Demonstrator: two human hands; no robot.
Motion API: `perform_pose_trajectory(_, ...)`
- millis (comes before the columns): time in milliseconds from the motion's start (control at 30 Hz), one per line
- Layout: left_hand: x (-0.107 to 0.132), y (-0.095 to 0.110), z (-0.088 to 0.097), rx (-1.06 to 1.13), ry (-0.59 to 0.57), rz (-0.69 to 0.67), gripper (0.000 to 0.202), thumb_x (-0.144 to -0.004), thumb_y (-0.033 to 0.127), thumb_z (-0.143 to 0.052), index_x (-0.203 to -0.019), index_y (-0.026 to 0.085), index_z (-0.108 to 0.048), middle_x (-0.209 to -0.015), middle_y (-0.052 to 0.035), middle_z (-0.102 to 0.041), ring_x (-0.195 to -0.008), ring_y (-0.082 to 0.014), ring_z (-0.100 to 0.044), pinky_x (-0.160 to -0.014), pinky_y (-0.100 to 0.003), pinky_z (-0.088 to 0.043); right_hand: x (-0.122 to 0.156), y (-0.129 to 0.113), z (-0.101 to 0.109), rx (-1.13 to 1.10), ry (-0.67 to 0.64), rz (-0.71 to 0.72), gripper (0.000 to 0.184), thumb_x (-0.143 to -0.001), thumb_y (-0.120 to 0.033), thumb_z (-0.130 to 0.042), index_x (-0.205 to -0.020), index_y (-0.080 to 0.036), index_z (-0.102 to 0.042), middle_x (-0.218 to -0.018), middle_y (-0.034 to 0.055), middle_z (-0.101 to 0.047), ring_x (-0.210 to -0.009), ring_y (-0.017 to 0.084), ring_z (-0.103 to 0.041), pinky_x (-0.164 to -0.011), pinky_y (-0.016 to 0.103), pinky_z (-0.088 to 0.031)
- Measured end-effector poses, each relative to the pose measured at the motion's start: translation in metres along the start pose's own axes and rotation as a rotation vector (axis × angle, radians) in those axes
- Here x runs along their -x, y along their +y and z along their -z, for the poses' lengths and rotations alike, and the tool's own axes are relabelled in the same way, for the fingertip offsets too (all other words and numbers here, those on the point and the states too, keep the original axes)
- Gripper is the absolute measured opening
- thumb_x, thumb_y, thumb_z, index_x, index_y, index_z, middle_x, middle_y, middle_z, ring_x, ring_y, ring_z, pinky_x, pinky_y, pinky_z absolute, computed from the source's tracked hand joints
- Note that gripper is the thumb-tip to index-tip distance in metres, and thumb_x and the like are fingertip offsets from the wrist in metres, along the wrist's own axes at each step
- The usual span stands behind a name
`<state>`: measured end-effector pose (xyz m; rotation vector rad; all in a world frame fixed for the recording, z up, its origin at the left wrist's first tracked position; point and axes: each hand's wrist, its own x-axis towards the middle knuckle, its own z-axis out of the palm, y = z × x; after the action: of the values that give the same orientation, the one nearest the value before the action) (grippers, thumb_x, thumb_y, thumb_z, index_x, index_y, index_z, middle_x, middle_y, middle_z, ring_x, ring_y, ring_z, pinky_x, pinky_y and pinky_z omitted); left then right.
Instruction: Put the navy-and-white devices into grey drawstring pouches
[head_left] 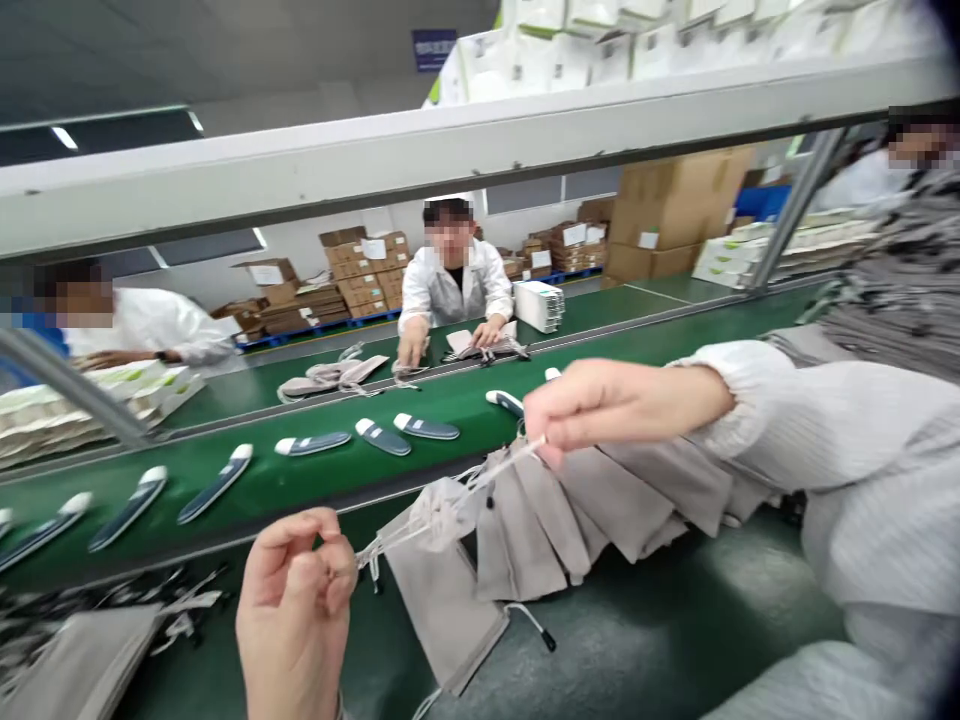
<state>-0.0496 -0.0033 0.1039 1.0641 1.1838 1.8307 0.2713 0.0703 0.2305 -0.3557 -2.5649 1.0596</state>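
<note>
left hand point(294, 620) pinches white cord point(499, 470) | right hand point(611, 405) pinches it | grey pouch point(442, 610) between

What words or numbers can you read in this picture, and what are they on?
Blue sign near the ceiling: white writing, too small and blurred to read.
White labels on the cardboard cartons: too small to read.
No word or number can be read.
</note>
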Motion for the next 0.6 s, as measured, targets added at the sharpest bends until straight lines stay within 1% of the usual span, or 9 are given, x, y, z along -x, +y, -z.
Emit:
perform_pose_trajectory(67,-0.003,-0.020,0.002,-0.244,-0.119,0.001,0.036,-0.075,0.048,-0.075,-0.101,0.027,-0.063,-0.099,-0.0015,-0.060,-0.061,-0.0088,-0.049,-0.055,-0.021,-0.045,0.008,-0.004,0.010,-0.189,0.255,-0.007,0.029,-0.100,-0.038,-0.052,-0.088,-0.015,-0.065,-0.105,0.0088,-0.070,-0.095,0.015,-0.066,-0.083,0.027,-0.052)
perform_pose_trajectory(133,-0.011,-0.046,0.009,-0.599,-0.252,0.020,0.042,-0.074,0.055,-0.072,-0.105,0.027,-0.064,-0.096,-0.0040,-0.061,-0.069,-0.0155,-0.054,-0.057,-0.026,-0.047,0.014,0.000,0.019,-0.341,0.474,-0.083,0.027,-0.097,-0.041,-0.057,-0.092,-0.016,-0.066,-0.112,0.0098,-0.070,-0.099,0.017,-0.068,-0.084,0.030,-0.056)
perform_pose_trajectory(200,-0.022,-0.071,0.018,-0.924,-0.365,0.009,0.045,-0.077,0.060,-0.062,-0.107,0.027,-0.064,-0.102,-0.0070,-0.062,-0.075,-0.0214,-0.058,-0.057,-0.030,-0.047,0.023,0.011,0.030,-0.436,0.627,-0.213,0.024,-0.096,-0.039,-0.060,-0.098,-0.016,-0.066,-0.110,0.0098,-0.072,-0.090,0.016,-0.071,-0.076,0.028,-0.059)
perform_pose_trajectory(267,-0.031,-0.090,0.027,-1.152,-0.417,-0.039,0.047,-0.082,0.060,-0.050,-0.111,0.025,-0.064,-0.116,-0.0103,-0.062,-0.089,-0.0277,-0.061,-0.064,-0.035,-0.051,0.035,0.029,0.040,-0.467,0.724,-0.373,0.020,-0.096,-0.034,-0.060,-0.099,-0.015,-0.068,-0.102,0.0098,-0.074,-0.076,0.014,-0.072,-0.066,0.023,-0.058)
perform_pose_trajectory(333,-0.036,-0.101,0.034,-1.276,-0.449,-0.074,0.049,-0.083,0.055,-0.043,-0.112,0.022,-0.064,-0.123,-0.0126,-0.060,-0.102,-0.0319,-0.060,-0.073,-0.039,-0.053,0.050,0.053,0.047,-0.450,0.796,-0.538,0.018,-0.096,-0.028,-0.059,-0.095,-0.012,-0.068,-0.093,0.0100,-0.075,-0.065,0.011,-0.070,-0.054,0.017,-0.053)
perform_pose_trajectory(367,-0.038,-0.104,0.035,-1.310,-0.460,-0.079,0.050,-0.084,0.053,-0.041,-0.112,0.020,-0.065,-0.123,-0.0133,-0.061,-0.104,-0.0326,-0.060,-0.075,-0.040,-0.053,0.058,0.067,0.050,-0.432,0.824,-0.621,0.018,-0.096,-0.026,-0.058,-0.093,-0.011,-0.068,-0.089,0.0101,-0.075,-0.060,0.009,-0.068,-0.049,0.015,-0.050)
perform_pose_trajectory(467,-0.037,-0.105,0.033,-1.346,-0.468,-0.100,0.049,-0.087,0.051,-0.038,-0.115,0.020,-0.064,-0.125,-0.0138,-0.060,-0.101,-0.0319,-0.062,-0.072,-0.038,-0.054,0.080,0.104,0.054,-0.398,0.886,-0.838,0.017,-0.097,-0.018,-0.055,-0.088,-0.008,-0.067,-0.080,0.0103,-0.073,-0.054,0.008,-0.065,-0.041,0.013,-0.044)
perform_pose_trajectory(533,-0.035,-0.103,0.030,-1.357,-0.435,-0.128,0.051,-0.090,0.051,-0.037,-0.121,0.020,-0.061,-0.128,-0.0141,-0.059,-0.100,-0.0313,-0.063,-0.067,-0.036,-0.054,0.092,0.118,0.057,-0.436,0.911,-0.906,0.016,-0.096,-0.015,-0.055,-0.085,-0.008,-0.066,-0.072,0.0080,-0.070,-0.048,0.006,-0.059,-0.039,0.013,-0.042)
perform_pose_trajectory(600,-0.035,-0.102,0.028,-1.376,-0.416,-0.142,0.052,-0.092,0.051,-0.036,-0.124,0.019,-0.060,-0.129,-0.0143,-0.058,-0.100,-0.0311,-0.064,-0.065,-0.035,-0.054,0.100,0.120,0.065,-0.521,0.928,-0.868,0.013,-0.095,-0.014,-0.057,-0.085,-0.009,-0.064,-0.063,0.0018,-0.063,-0.040,0.002,-0.048,-0.036,0.012,-0.036)
